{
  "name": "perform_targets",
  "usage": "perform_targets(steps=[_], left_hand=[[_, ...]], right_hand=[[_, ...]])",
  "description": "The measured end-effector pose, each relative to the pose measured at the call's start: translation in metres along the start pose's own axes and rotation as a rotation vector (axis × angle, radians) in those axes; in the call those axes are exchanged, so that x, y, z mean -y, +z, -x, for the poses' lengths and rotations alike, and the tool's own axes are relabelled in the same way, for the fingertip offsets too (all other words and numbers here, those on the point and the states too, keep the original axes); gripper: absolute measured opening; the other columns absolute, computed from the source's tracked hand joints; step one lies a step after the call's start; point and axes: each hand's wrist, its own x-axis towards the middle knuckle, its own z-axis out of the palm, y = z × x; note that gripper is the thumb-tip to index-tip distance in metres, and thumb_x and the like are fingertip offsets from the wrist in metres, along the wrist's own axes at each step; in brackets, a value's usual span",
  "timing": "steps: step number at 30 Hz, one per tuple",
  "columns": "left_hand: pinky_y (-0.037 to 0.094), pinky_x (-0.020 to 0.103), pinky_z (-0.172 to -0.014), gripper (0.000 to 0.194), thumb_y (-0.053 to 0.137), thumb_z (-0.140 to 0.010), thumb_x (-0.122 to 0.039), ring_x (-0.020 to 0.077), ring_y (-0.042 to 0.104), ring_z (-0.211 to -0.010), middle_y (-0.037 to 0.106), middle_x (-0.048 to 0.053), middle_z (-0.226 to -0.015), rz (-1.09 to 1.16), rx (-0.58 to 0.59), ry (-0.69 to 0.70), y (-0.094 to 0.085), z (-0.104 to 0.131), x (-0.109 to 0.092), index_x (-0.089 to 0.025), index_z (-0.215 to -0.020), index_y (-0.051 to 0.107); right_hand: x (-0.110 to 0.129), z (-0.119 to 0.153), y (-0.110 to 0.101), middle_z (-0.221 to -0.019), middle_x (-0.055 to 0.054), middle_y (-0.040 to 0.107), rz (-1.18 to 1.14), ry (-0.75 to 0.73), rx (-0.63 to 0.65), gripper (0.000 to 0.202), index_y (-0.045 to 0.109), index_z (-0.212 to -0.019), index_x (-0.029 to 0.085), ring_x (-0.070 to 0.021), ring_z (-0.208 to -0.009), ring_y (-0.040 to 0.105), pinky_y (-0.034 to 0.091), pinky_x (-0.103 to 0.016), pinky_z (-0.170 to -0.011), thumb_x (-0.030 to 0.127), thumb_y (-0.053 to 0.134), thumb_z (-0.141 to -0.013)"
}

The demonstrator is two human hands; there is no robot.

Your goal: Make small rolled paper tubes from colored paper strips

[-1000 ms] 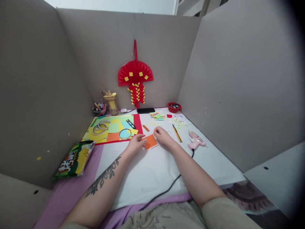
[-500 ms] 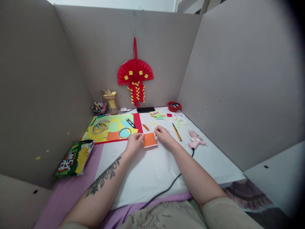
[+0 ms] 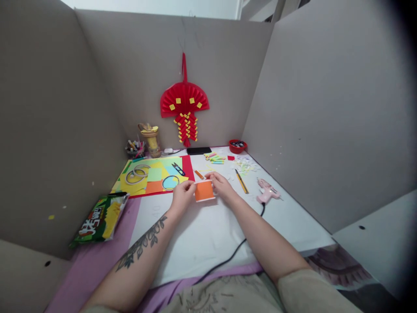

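An orange paper square (image 3: 204,191) with white strips along its top and bottom edges is held up just above the white table top. My left hand (image 3: 184,194) pinches its left edge between thumb and fingers. At the opposite side, my right hand (image 3: 220,184) has its fingers closed on the upper right edge. Behind the paper lies a small orange rolled paper tube (image 3: 199,174), close to the right fingertips. A yellow craft knife (image 3: 241,181) rests to the right of my right hand.
Left are stacked coloured papers (image 3: 154,187) with tape rolls (image 3: 136,174) and thread snips (image 3: 178,168). A pink glue gun (image 3: 268,191) lies right, its cord crossing the table. Behind are paper rolls (image 3: 215,158), a red bowl (image 3: 237,146) and a red fan decoration (image 3: 185,100). A snack bag (image 3: 100,219) lies left.
My right hand has shifted slightly left and down along the orange paper's right edge. The paper has turned a little, showing a white strip on its top edge. My left hand keeps its grip.
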Motion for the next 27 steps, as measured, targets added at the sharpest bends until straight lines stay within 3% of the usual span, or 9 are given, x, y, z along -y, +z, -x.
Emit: perform_targets(steps=[2,7,11,15,21,27], left_hand=[[0.039,0.022,-0.059,0.020,0.050,-0.077,-0.029,0.0136,0.054,-0.064,0.062,-0.001,-0.066,-0.054,-0.016,0.044,-0.001,0.002,-0.004,-0.016,-0.071,0.064],[0.040,0.022,-0.058,0.018,0.050,-0.079,-0.024,0.0125,0.054,-0.061,0.064,0.000,-0.067,-0.198,-0.044,0.180,-0.003,0.007,-0.010,-0.017,-0.073,0.065],[0.042,0.025,-0.063,0.016,0.051,-0.083,-0.023,0.0139,0.057,-0.067,0.068,0.003,-0.075,-0.347,-0.036,0.391,-0.004,0.008,-0.006,-0.018,-0.080,0.066],[0.044,0.028,-0.070,0.015,0.052,-0.085,-0.027,0.0161,0.059,-0.074,0.068,0.004,-0.079,-0.467,-0.090,0.585,-0.004,0.009,-0.003,-0.019,-0.085,0.065],[0.043,0.026,-0.066,0.012,0.056,-0.084,-0.028,0.0153,0.056,-0.071,0.062,0.002,-0.070,-0.518,-0.197,0.725,-0.005,0.013,-0.011,-0.019,-0.077,0.060],[0.041,0.025,-0.062,0.017,0.055,-0.085,-0.028,0.0137,0.053,-0.065,0.058,0.001,-0.065,-0.565,-0.222,0.796,-0.003,0.014,-0.013,-0.019,-0.070,0.056]], right_hand=[[0.003,0.002,0.002,-0.091,-0.004,0.063,-0.071,-0.062,0.035,0.035,0.061,-0.090,0.020,-0.0165,-0.081,0.057,0.044,-0.029,-0.071,0.048,0.040,-0.086],[0.008,0.005,-0.001,-0.094,-0.007,0.064,-0.098,-0.212,-0.065,0.039,0.065,-0.094,0.019,-0.0189,-0.090,0.059,0.045,-0.033,-0.078,0.050,0.041,-0.088],[0.018,0.010,0.000,-0.098,-0.006,0.064,0.099,-0.319,0.036,0.023,0.066,-0.096,0.021,-0.0193,-0.094,0.058,0.044,-0.032,-0.081,0.032,0.064,-0.076],[0.025,0.015,0.006,-0.080,-0.004,0.063,0.201,-0.408,0.033,0.008,0.069,-0.079,0.021,-0.0168,-0.081,0.058,0.045,-0.031,-0.076,0.020,0.061,-0.077],[0.026,0.017,0.008,-0.075,-0.003,0.064,0.197,-0.441,-0.024,0.011,0.069,-0.075,0.022,-0.0176,-0.079,0.058,0.046,-0.033,-0.076,0.014,0.062,-0.075],[0.025,0.018,0.009,-0.075,-0.003,0.065,0.208,-0.473,-0.022,0.011,0.069,-0.075,0.022,-0.0178,-0.081,0.058,0.046,-0.033,-0.077,0.014,0.062,-0.075]])
